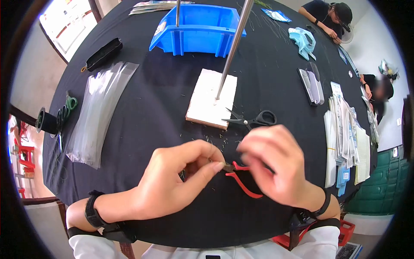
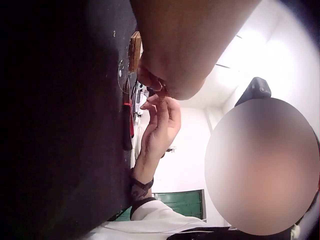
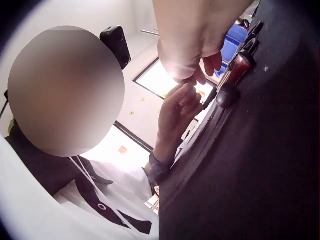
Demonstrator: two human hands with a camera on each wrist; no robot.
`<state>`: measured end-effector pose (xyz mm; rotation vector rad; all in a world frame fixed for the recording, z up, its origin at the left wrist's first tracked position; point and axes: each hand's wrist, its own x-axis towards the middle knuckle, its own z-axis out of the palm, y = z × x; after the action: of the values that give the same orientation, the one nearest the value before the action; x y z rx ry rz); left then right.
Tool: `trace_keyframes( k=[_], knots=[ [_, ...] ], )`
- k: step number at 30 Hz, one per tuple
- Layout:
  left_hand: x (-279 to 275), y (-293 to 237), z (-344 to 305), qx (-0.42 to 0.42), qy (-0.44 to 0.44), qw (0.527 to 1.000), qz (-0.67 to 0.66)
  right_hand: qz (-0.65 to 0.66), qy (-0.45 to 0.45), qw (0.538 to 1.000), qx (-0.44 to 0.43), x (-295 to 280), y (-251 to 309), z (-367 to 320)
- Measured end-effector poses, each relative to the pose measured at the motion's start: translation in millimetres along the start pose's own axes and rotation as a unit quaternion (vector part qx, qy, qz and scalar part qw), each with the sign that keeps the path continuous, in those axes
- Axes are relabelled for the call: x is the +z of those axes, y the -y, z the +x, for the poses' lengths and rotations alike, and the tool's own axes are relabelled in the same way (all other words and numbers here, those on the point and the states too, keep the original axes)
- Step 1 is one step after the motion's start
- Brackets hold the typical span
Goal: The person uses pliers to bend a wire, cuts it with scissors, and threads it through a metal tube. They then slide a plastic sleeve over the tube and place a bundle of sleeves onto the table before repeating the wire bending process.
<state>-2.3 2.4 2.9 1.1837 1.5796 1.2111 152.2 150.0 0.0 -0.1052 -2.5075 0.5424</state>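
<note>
My left hand [image 1: 179, 175] has its thumb and index fingertips pinched together, with a bit of thin greenish strand showing in the gap behind them. My right hand [image 1: 278, 166], blurred, is raised just to its right with fingers bent; I cannot tell whether it holds anything. In the left wrist view the right hand [image 2: 162, 125] has its fingertips close to the left ones. Red-handled pliers [image 1: 241, 186] lie on the black cloth between the hands, their head partly behind the left thumb. Black scissors [image 1: 264, 118] lie spread beyond the right hand.
A white block [image 1: 207, 97] carries an upright metal rod [image 1: 233, 52]. Behind it stands a blue bin [image 1: 198, 39]. Clear plastic sleeves [image 1: 101, 112], a spool [image 1: 46, 122] and green-handled scissors [image 1: 65, 108] lie left. To the right are a stapler [image 1: 311, 86] and stacked packets [image 1: 343, 134].
</note>
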Motion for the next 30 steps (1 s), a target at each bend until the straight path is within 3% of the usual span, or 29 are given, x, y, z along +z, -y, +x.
trace_keyframes(
  k=[2,4,8,15,21,24,26,28,30],
  knots=[
    [-5,-1,3,-0.003,-0.017,1.000,-0.016,-0.120,-0.007,0.990,0.078,-3,-10,0],
    [-8,-3,4,0.000,-0.032,0.999,-0.044,-0.105,0.033,0.980,0.166,-3,-20,-5],
    [-10,-7,3,0.016,-0.061,0.997,-0.052,-0.018,0.059,0.968,0.245,-6,-24,-1],
    [-11,-12,3,0.005,-0.090,0.992,-0.086,-0.049,0.141,0.961,0.232,-22,-17,0],
    [-10,-13,2,0.005,-0.104,0.989,-0.106,-0.072,0.129,0.974,0.171,-19,-23,3],
    [-9,-17,0,0.015,-0.118,0.985,-0.128,0.175,0.223,0.915,0.289,-27,-9,8],
    [-6,-18,-2,0.029,-0.126,0.982,-0.134,0.388,0.245,0.807,0.372,-26,1,8],
    [-5,-19,-3,0.039,-0.134,0.979,-0.149,0.487,0.206,0.764,0.369,-15,6,1],
    [-5,-20,-4,0.045,-0.141,0.974,-0.172,0.490,0.211,0.765,0.362,-13,11,3]
  ],
)
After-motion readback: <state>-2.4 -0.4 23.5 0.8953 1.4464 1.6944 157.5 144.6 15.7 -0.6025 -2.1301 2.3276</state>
